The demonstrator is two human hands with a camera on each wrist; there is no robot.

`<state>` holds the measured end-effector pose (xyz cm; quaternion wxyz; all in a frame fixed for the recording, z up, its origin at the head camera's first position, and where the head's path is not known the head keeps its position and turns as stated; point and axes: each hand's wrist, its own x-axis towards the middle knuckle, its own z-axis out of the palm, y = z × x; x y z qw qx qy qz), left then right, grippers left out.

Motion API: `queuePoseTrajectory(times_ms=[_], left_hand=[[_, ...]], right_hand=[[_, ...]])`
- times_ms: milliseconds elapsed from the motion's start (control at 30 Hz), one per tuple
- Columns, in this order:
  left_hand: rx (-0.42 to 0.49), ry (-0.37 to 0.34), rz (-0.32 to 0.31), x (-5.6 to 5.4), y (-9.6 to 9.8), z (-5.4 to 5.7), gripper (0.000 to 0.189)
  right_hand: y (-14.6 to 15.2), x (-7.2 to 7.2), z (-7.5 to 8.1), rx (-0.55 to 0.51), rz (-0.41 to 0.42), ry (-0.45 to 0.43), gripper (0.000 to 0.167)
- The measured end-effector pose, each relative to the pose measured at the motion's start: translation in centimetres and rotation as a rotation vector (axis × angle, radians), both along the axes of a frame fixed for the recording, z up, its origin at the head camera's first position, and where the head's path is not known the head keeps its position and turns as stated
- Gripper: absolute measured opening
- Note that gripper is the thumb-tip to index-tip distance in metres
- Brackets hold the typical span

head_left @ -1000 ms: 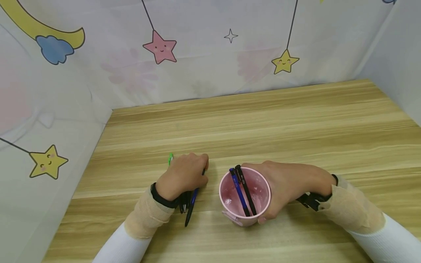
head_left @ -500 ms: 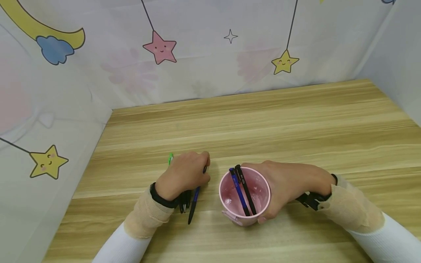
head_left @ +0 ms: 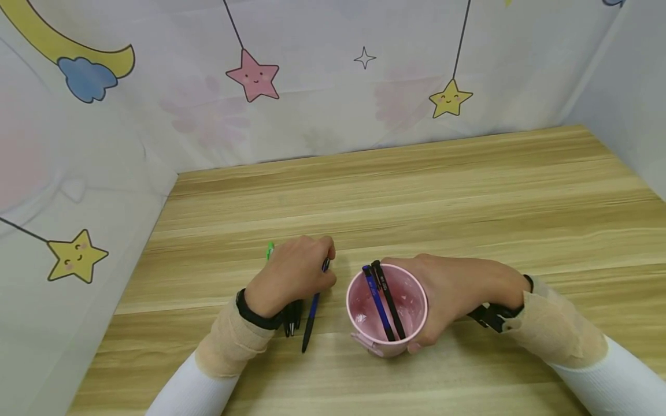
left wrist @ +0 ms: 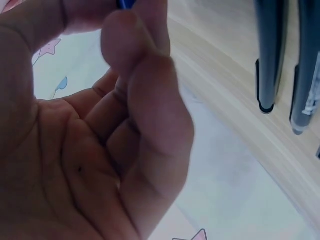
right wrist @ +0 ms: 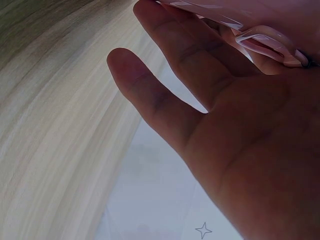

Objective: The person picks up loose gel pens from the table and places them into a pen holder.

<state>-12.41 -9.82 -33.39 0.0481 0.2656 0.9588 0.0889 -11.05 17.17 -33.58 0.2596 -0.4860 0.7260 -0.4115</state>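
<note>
Between thumb and forefinger, my left hand [head_left: 293, 271] pinches a blue pen [head_left: 313, 312] with a black lower end, slanting down toward the front. In the left wrist view only a bit of that pen's blue barrel [left wrist: 126, 4] shows above the thumb. My right hand [head_left: 451, 289] grips the right side of a pink cup [head_left: 384, 349], its thumb near the front and its fingers behind. A blue pen [head_left: 380, 305] and a black pen [head_left: 392, 306] lean inside the cup. The right wrist view shows the cup's loop-shaped lug [right wrist: 270, 45] beside the hand.
Several dark pens [head_left: 292, 319] lie under and beside my left hand, partly hidden by it. A green pen end [head_left: 270, 251] shows beyond the knuckles. The wooden table [head_left: 416, 190] meets a printed cloth backdrop [head_left: 322, 110] behind and at the left.
My left hand has shifted slightly right and away from me, drawing the blue pen with it, apart from the other pens. The right hand and cup stay put.
</note>
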Motion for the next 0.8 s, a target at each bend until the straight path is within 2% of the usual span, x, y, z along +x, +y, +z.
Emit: queuePoseTrajectory(times_ms=[367,800], left_hand=[[0.058,-0.010,0.035,-0.17,0.19,0.27,0.025],[0.142,0.086,-0.001,-0.11,0.08,0.21,0.026]], right_hand=[[-0.01,-0.04,-0.01,-0.007,0.008,0.001,0.084],[-0.05,-0.09,-0.09,-0.012,0.011,-0.010,0.083]])
